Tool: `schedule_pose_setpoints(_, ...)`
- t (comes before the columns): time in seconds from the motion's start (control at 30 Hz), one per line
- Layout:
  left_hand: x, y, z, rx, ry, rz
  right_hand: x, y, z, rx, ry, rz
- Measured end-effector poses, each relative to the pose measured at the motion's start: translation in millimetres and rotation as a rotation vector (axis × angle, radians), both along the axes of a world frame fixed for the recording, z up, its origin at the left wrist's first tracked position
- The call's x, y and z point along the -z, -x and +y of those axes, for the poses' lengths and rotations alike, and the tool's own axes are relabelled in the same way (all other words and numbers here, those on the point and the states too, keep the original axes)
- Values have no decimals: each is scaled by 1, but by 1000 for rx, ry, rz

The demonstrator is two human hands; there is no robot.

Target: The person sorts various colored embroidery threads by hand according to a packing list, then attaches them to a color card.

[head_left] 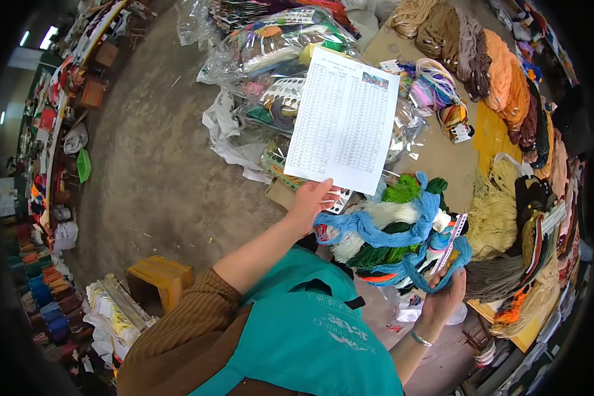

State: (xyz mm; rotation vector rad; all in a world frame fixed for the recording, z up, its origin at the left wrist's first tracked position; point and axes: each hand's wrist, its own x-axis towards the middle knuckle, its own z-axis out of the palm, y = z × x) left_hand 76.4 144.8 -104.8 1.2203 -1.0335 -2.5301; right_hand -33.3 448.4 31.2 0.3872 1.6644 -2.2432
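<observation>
Across the concrete floor (152, 165), yarn skeins (501, 79) crowd a table (442, 158).

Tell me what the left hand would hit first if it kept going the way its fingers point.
The left hand points up toward the printed sheet it already pinches at the lower edge. Past that, probably the clear plastic bags of yarn, though depth is unclear.

A bare grey concrete floor (152, 165) fills the middle. Crowded shelves (53, 132) of coloured goods line its left edge, a small yellow wooden stool (162, 277) stands on it, and strip lights (36, 37) glow at the upper left corner.
</observation>
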Motion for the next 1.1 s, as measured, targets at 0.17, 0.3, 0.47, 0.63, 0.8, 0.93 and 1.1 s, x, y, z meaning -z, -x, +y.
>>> schedule_pose_setpoints(0.17, -17, -19, -6, -22, 40, -61, 1, -3, -7, 53, 15, -28)
schedule_pose_setpoints(0.3, -23, -39, -1, 253, 42, -114, 6, -5, -5, 4, 19, -29)
schedule_pose_setpoints(0.47, -114, -24, 31, 801, 111, 331, 27, -4, 20, 74, 231, -171)
schedule_pose_setpoints(0.63, -198, 10, 45, 978, 92, 1088, 22, -4, 50, 44, 527, -117)
schedule_pose_setpoints(0.8, -258, 40, 79, 556, -43, 1411, 7, -12, 65, -20, 556, -43)
schedule_pose_setpoints(0.93, -291, 68, 117, 320, -470, 1724, 5, -18, 72, 16, 565, -49)
schedule_pose_setpoints(1.1, -293, 65, 135, 384, -624, 1719, 1, -26, 81, 81, 554, -47)
